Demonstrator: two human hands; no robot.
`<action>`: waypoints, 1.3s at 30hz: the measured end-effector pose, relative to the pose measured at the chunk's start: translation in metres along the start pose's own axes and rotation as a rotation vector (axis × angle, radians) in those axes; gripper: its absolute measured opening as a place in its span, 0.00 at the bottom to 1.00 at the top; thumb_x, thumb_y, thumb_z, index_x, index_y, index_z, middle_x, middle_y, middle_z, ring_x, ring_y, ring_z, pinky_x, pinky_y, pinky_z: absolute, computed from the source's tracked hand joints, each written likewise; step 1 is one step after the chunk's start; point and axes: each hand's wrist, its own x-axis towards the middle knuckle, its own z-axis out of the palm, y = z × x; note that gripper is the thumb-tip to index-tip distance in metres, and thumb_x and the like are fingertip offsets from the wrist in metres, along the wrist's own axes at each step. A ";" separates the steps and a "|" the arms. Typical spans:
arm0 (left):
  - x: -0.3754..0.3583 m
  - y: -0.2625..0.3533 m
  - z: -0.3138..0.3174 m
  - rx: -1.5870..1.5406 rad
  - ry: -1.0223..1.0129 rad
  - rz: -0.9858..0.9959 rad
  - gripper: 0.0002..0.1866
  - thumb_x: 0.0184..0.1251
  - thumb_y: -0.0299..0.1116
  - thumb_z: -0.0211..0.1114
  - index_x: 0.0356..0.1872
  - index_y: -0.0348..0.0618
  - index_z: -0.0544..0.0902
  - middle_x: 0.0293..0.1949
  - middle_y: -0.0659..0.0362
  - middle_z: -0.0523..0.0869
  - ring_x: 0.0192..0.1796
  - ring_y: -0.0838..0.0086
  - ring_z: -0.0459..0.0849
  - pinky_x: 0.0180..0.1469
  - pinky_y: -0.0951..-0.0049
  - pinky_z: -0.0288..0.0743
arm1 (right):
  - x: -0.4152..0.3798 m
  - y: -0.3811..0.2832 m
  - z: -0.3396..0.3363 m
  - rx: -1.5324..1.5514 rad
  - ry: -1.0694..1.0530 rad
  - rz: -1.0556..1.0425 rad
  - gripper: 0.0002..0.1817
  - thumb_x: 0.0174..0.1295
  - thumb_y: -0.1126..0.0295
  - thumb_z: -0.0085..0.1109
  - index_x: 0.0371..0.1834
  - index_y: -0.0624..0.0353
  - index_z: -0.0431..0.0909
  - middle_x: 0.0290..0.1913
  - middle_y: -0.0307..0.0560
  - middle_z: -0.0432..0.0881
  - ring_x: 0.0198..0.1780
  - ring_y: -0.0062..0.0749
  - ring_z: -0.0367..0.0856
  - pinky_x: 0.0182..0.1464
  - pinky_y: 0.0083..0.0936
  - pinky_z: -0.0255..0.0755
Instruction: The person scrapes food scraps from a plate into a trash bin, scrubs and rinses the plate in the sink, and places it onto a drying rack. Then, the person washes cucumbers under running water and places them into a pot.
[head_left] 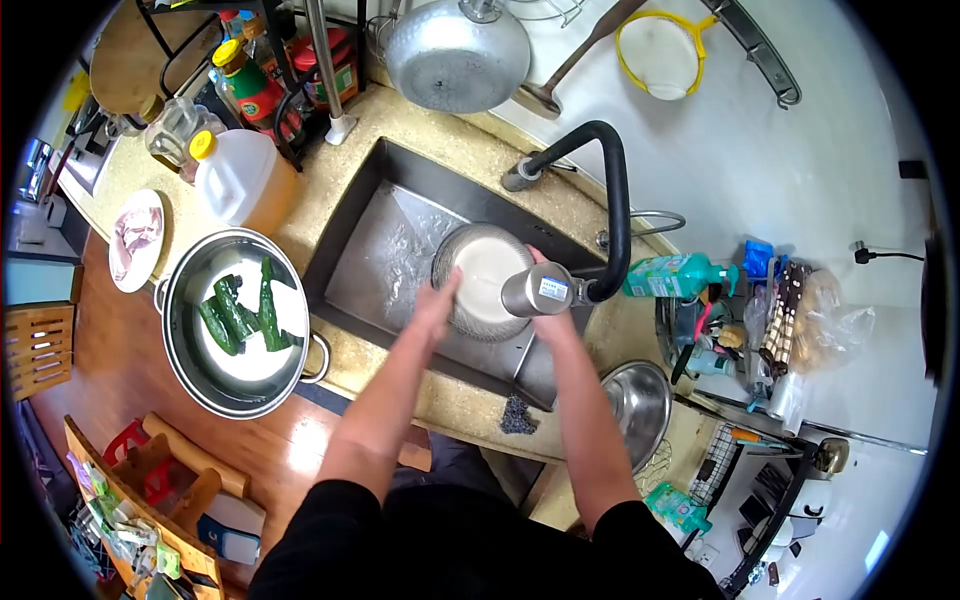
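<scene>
Steel sink [365, 250], with ribbed bowl [483, 268] clamped between right hand [436, 303] and left hand [553, 325] under faucet head [522, 292]; rim best kept level by even pressure

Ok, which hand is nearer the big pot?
Left. The left hand is at the bowl, on the side facing the pot; the right hand is at its far side, beside the faucet head.

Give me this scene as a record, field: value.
left hand: grips near rim of ribbed dish
right hand: on opposite side, partly hidden by faucet head
dish: inside sink, white interior
water flow: cannot tell
left of sink: steel pot with green vegetables
right of sink: metal bowl
near edge: dark scrubber
</scene>
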 end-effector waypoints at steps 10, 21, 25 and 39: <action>-0.023 -0.027 -0.009 -0.279 -0.234 -0.314 0.22 0.75 0.37 0.60 0.63 0.37 0.73 0.51 0.49 0.84 0.45 0.65 0.85 0.31 0.64 0.80 | -0.029 0.034 0.053 0.062 0.451 0.278 0.18 0.62 0.75 0.64 0.55 0.67 0.78 0.52 0.49 0.84 0.55 0.31 0.80 0.57 0.30 0.73; -0.067 0.002 0.021 -0.351 -0.032 -0.145 0.20 0.73 0.27 0.61 0.63 0.37 0.71 0.51 0.50 0.83 0.49 0.63 0.83 0.46 0.64 0.82 | -0.029 0.014 0.085 0.343 0.660 0.122 0.16 0.68 0.73 0.57 0.56 0.66 0.76 0.53 0.49 0.82 0.56 0.32 0.78 0.59 0.30 0.70; -0.055 0.041 -0.009 0.016 -0.082 -0.149 0.28 0.69 0.40 0.69 0.63 0.36 0.71 0.47 0.52 0.84 0.37 0.69 0.85 0.33 0.71 0.81 | -0.014 0.032 0.008 -0.102 0.100 0.439 0.16 0.66 0.73 0.59 0.55 0.65 0.79 0.50 0.46 0.85 0.52 0.30 0.80 0.54 0.30 0.74; 0.023 0.019 -0.029 0.759 -0.093 0.245 0.29 0.74 0.51 0.59 0.61 0.34 0.76 0.49 0.50 0.86 0.44 0.62 0.86 0.45 0.63 0.79 | -0.040 0.036 0.031 0.568 0.258 0.428 0.16 0.71 0.69 0.53 0.59 0.62 0.73 0.57 0.46 0.79 0.59 0.32 0.77 0.61 0.30 0.69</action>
